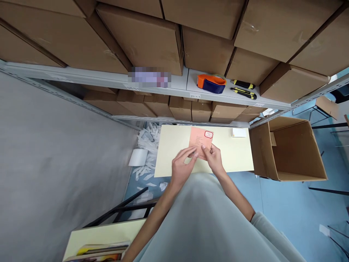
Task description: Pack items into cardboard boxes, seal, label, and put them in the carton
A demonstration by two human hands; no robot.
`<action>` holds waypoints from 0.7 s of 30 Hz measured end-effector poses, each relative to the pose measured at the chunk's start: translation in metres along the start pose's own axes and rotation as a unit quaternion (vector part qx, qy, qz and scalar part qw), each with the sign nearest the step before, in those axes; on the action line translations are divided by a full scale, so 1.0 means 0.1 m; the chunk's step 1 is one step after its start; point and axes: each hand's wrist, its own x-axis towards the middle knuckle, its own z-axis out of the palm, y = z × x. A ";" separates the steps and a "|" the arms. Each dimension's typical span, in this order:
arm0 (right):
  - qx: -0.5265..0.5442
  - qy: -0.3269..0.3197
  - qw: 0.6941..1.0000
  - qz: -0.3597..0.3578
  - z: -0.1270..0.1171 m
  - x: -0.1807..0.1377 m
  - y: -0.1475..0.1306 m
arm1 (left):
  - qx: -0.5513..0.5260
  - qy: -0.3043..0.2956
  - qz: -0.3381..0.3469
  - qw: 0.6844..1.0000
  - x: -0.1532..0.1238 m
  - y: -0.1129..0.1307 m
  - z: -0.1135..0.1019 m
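Observation:
A pink paper slip (200,136) with small printed lines and a red-outlined mark in its upper right corner is held over the pale yellow tabletop (231,156). My right hand (214,159) grips its lower right part, thumb on the front face. At the lower left edge is my left hand (183,165), with thumb and fingertips closed together on the slip. The fingers behind the paper are hidden. A small white box (239,133) lies to the right on the tabletop.
Above, a metal shelf (177,82) carries cardboard boxes (147,40), an orange-and-blue tape dispenser (211,83) and two yellow-black cutters (243,89). An open carton (297,153) stands right. White scraps (148,140) and a white roll (138,157) lie left. Magazines (100,253) rest lower left.

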 end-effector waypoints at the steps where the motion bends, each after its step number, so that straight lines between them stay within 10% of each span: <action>1: 0.010 -0.011 1.000 0.003 -0.03 0.00 -0.04 | 0.010 0.020 -0.012 1.000 0.04 -0.02 -0.04; 10: 0.021 -0.064 0.997 0.029 -0.14 -0.07 -0.20 | -0.125 -0.102 -0.173 0.972 0.22 -0.23 -0.24; 21: 0.021 -0.057 0.997 0.043 -0.13 -0.04 -0.11 | -0.151 -0.077 -0.208 0.963 0.16 -0.18 -0.15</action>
